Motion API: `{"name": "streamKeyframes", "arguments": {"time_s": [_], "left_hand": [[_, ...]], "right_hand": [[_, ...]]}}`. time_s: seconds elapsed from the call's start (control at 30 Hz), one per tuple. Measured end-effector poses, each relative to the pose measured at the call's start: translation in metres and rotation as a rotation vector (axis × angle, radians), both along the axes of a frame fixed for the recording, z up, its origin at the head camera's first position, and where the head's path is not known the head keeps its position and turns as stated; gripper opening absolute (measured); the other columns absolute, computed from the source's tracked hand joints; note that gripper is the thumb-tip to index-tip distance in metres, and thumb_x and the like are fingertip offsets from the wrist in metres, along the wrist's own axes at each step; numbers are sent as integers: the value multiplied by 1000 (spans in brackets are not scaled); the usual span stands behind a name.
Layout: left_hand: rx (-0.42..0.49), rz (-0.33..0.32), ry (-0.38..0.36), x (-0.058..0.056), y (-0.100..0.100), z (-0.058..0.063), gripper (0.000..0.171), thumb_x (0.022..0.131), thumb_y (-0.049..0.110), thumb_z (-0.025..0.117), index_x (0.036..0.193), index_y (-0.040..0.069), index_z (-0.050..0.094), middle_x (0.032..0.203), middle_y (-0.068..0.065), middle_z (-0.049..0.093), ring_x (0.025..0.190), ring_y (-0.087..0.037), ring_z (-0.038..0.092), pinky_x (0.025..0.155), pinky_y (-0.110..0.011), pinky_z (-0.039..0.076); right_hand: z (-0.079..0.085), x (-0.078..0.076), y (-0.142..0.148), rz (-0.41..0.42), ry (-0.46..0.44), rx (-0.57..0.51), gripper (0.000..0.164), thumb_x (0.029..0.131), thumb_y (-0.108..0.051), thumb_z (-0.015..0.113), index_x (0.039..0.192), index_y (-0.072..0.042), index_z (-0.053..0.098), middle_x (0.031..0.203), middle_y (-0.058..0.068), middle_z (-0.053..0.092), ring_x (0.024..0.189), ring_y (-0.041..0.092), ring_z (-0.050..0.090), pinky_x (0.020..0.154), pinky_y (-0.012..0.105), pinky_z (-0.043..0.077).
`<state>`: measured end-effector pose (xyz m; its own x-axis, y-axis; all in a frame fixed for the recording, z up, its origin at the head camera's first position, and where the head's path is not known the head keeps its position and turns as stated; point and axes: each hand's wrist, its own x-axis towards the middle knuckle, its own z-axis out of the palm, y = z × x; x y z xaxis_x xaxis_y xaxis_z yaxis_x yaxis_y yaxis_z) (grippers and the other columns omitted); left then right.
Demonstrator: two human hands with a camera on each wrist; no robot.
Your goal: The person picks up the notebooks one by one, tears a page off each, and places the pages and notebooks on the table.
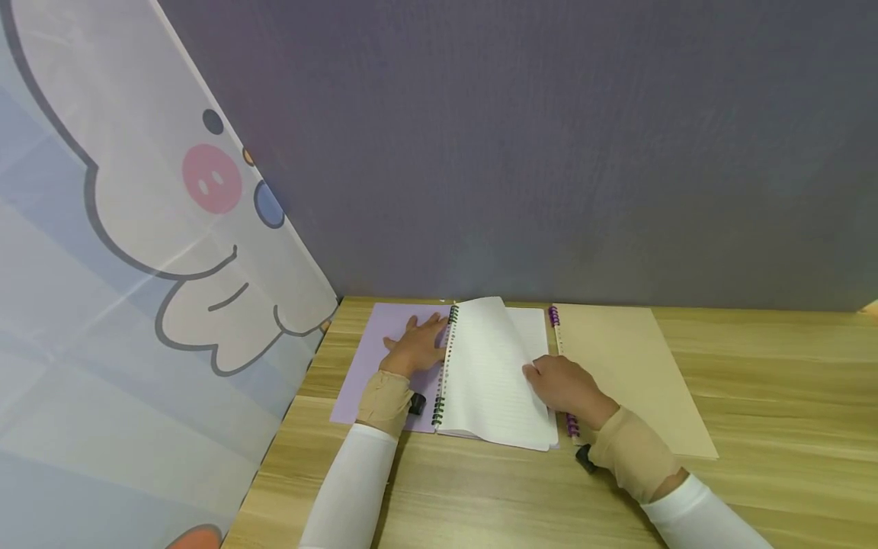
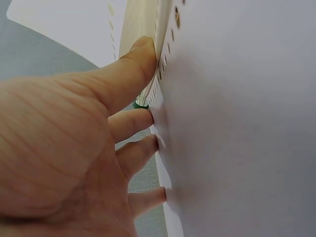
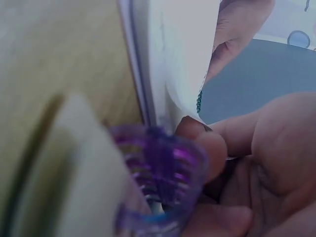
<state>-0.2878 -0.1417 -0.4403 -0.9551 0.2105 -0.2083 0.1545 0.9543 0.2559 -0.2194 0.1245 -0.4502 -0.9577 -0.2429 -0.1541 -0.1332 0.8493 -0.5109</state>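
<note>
A notebook with green ring binding lies spread on the table, its lilac cover (image 1: 363, 374) at the left and a lined white page (image 1: 483, 374) at the right. My left hand (image 1: 414, 347) rests on the cover with fingers spread toward the rings; in the left wrist view its fingertips (image 2: 157, 195) touch the sheet. My right hand (image 1: 565, 383) pinches the right edge of the page between thumb and curled fingers. That page bows up and slants, baring part of the sheet (image 1: 531, 332) beneath. In the right wrist view, purple rings (image 3: 163, 173) partly cover the right fingers.
Right of the open notebook lies a second notebook with a beige page (image 1: 631, 374) and purple ring binding. Behind the wood-grain table (image 1: 789, 427) rises a dark grey panel (image 1: 549, 152). A cartoon-printed sheet (image 1: 137, 381) hangs along the left side.
</note>
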Motion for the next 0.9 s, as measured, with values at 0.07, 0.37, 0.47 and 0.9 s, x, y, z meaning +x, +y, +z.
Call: {"name": "streamKeyframes", "arguments": {"time_s": [0.07, 0.37, 0.47, 0.9], "left_hand": [[2, 3, -4, 1, 0, 1, 67, 87, 56, 47, 145, 34, 23, 150, 13, 14, 138, -32, 5, 85, -74, 3], [-3, 0, -12, 0, 0, 2, 69, 86, 57, 47, 146, 33, 22, 150, 14, 12, 138, -31, 4, 84, -74, 2], [-3, 0, -17, -1, 0, 1, 69, 86, 58, 47, 146, 33, 22, 150, 14, 12, 138, -31, 3, 84, -75, 2], [-14, 4, -30, -1, 0, 0, 68, 86, 60, 43, 145, 36, 20, 150, 16, 9, 138, -31, 1, 84, -74, 1]], "right_hand": [[0, 1, 0, 22, 26, 40, 41, 98, -36, 33, 105, -8, 62, 96, 7, 60, 64, 16, 49, 56, 32, 38], [1, 1, 2, 51, 21, 72, 41, 98, -35, 33, 108, -7, 61, 86, 2, 57, 63, 17, 47, 55, 32, 37], [0, 1, 3, 63, 18, 68, 41, 98, -34, 33, 108, -6, 61, 85, 1, 57, 66, 17, 47, 57, 32, 37], [0, 2, 4, 110, 39, 84, 42, 97, -35, 33, 109, -6, 61, 109, 8, 59, 90, 24, 55, 74, 39, 42]]}}
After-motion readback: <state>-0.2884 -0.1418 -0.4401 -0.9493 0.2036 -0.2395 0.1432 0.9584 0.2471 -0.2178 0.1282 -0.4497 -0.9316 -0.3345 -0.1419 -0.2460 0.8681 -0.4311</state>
